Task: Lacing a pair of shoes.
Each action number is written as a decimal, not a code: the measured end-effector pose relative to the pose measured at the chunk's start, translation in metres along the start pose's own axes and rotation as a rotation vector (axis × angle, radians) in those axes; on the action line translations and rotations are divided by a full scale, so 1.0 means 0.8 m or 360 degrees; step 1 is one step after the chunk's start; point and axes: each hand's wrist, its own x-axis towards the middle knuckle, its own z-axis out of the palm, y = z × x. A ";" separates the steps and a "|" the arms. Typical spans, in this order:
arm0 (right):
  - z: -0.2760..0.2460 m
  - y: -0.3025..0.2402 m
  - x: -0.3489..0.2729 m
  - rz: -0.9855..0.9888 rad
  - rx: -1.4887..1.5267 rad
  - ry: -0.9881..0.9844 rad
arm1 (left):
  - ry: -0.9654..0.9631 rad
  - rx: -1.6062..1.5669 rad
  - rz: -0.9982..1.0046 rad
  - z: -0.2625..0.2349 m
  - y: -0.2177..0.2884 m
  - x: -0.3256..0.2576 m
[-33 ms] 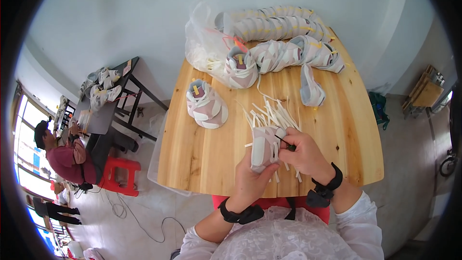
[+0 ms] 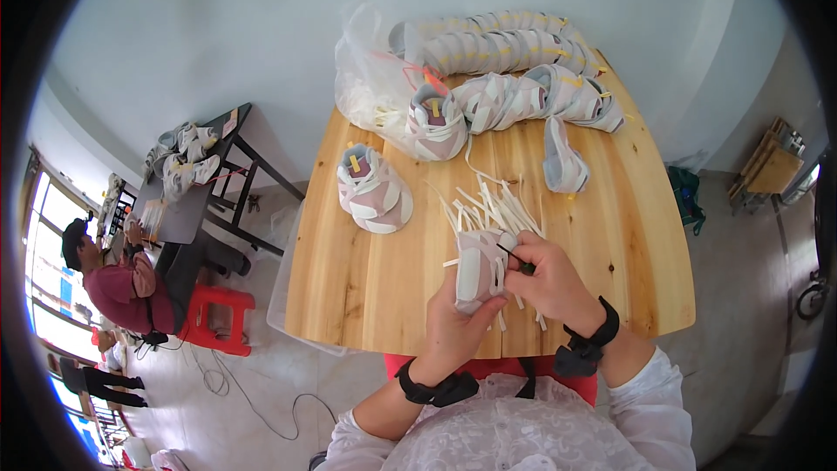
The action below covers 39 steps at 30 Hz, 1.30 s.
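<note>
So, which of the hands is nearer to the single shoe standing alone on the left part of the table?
Left. The left hand holds a small shoe below and right of the single shoe; the right hand is farther right, beyond the held shoe.

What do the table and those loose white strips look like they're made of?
The table looks like pale varnished wood: plank seams and grain show. The white strips seem to be flat woven laces, thin and limp, though fabric or plastic cannot be told apart here.
</note>
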 end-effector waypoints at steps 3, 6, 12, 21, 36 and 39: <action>0.008 0.006 -0.004 -0.0041 0.0012 0.0129 | 0.0008 -0.0058 -0.0002 0.003 0.004 -0.001; 0.008 0.006 -0.005 -0.0146 0.0024 0.0253 | -0.0018 -0.0103 0.0015 0.003 0.007 -0.004; 0.002 -0.016 -0.014 -0.0117 -0.0182 0.0079 | 0.0135 -0.0654 -0.0204 -0.009 -0.013 -0.001; -0.021 -0.036 -0.016 -0.0620 -0.0967 -0.0067 | -0.0114 -0.1165 -0.0619 -0.023 0.008 0.020; 0.037 -0.023 0.091 -0.0052 0.0424 -0.0153 | 0.0097 -0.1391 -0.0296 -0.109 -0.011 0.050; 0.072 -0.001 0.152 -0.0197 0.0197 -0.0086 | 0.0361 -0.1072 -0.0162 -0.148 0.004 0.088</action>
